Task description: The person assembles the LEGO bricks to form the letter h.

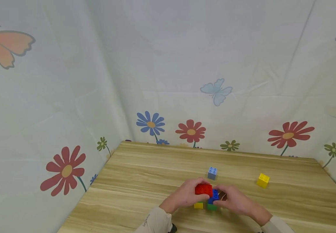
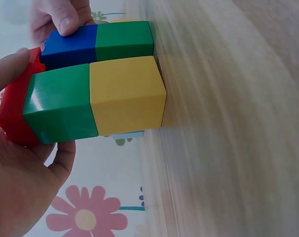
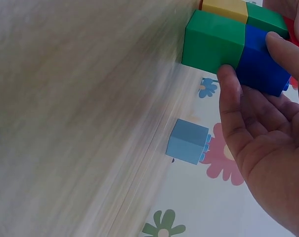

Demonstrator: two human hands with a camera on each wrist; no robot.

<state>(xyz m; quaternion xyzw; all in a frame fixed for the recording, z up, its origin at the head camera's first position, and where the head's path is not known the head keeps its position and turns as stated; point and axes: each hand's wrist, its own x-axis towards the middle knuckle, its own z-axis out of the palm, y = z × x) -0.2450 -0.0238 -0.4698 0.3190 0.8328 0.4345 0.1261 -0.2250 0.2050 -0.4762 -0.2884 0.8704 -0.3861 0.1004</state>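
My left hand (image 1: pixel 183 194) grips a red brick (image 1: pixel 203 190) between thumb and fingers. Under the red brick are a green brick (image 2: pixel 61 104) and, at the bottom, a yellow brick (image 2: pixel 128 94). Close beside that stack stands a second one, a blue brick (image 3: pixel 264 60) on top of a green brick (image 3: pixel 214 42). The thumb and fingers of my right hand (image 1: pixel 237 200) hold the blue brick from the right side. In the left wrist view the red brick meets the top of the blue one; whether they are joined I cannot tell.
A light blue brick (image 1: pixel 212 173) stands on the wooden table (image 1: pixel 144 168) just behind my hands. Farther right is a loose yellow brick (image 1: pixel 262 180). A pale cloth (image 1: pixel 168 64) printed with flowers and butterflies hangs behind the table and along its left side.
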